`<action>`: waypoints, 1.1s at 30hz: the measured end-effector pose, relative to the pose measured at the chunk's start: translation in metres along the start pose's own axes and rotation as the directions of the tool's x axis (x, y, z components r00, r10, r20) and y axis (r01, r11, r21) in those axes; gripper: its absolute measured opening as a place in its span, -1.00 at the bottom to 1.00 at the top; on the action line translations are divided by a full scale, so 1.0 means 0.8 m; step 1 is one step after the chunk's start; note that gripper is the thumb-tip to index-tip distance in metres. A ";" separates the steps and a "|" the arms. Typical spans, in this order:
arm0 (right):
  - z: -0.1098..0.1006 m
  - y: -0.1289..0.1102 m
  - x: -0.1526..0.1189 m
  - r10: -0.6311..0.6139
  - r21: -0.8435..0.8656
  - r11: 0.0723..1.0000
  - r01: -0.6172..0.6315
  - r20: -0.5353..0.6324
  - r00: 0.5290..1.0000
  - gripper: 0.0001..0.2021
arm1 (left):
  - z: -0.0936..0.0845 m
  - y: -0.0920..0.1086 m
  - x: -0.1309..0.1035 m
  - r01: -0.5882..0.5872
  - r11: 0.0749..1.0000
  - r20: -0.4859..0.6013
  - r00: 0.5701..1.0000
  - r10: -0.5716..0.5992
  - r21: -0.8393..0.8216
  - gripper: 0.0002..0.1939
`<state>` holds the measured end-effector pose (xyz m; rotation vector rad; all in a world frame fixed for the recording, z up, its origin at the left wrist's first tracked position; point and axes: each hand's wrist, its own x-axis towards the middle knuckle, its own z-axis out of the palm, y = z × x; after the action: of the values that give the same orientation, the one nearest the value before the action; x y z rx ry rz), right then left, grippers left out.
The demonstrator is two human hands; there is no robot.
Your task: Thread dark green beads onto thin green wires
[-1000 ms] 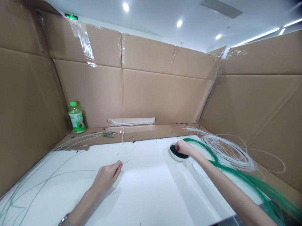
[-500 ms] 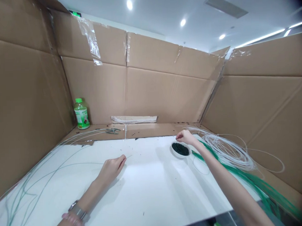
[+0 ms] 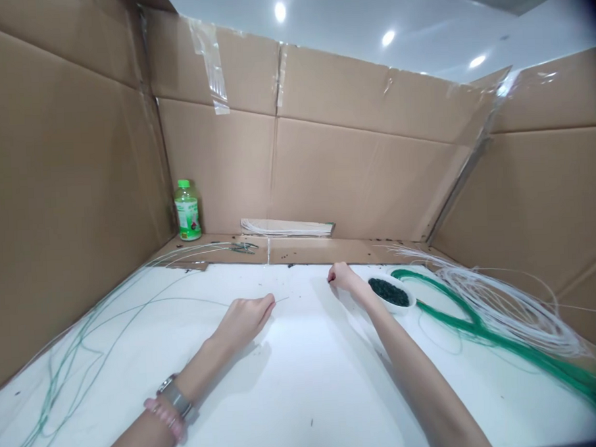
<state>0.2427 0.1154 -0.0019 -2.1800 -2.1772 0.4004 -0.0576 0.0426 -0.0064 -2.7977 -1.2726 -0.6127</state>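
My left hand [image 3: 247, 320] is closed in a pinch on a thin green string [image 3: 197, 298]. A short end of the string pokes out past the fingertips, and the rest trails left. My right hand [image 3: 344, 276] is also pinched, with a tiny dark piece at its fingertips, too small to make out well. To its right stands a white bowl [image 3: 404, 306] heaped with small dark green pieces [image 3: 388, 291]. The two hands are apart, the right one a little farther back over the white table [image 3: 304, 368].
Green strands [image 3: 460, 322] and a loose coil of white strands [image 3: 509, 313] lie at the right. A green bottle [image 3: 187, 212] stands in the back left corner. Cardboard walls [image 3: 364, 161] surround the table. White strands [image 3: 288, 227] lie on a strip at the back.
My right hand has moved left, away from the bowl and toward my left hand, carrying a tiny dark piece. My left hand still pinches the string. The view has shifted slightly.
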 end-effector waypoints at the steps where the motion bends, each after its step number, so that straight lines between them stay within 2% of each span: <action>1: 0.001 0.002 0.000 0.003 -0.002 1.000 -0.002 0.005 1.000 -0.74 | 0.000 0.000 0.000 -0.006 1.000 0.004 1.000 0.006 0.004 -0.70; 7: -0.001 0.009 0.003 0.008 -0.015 1.000 -0.008 0.024 1.000 -0.75 | 0.004 0.000 0.000 -0.038 0.999 0.019 0.999 0.038 0.012 -0.70; 15: -0.010 0.023 0.011 -0.025 0.003 1.000 0.025 -0.006 1.000 -0.76 | 0.000 0.001 -0.002 -0.039 0.999 0.021 0.999 0.039 0.019 -0.71; 33: -0.005 0.032 0.015 -0.081 0.021 0.996 0.082 -0.040 0.996 -0.76 | 0.004 -0.003 -0.002 -0.041 0.999 0.009 0.999 0.041 0.009 -0.72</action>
<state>0.2684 0.1275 -0.0051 -2.0609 -2.2213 0.3743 -0.0590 0.0436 -0.0107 -2.8142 -1.2134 -0.5913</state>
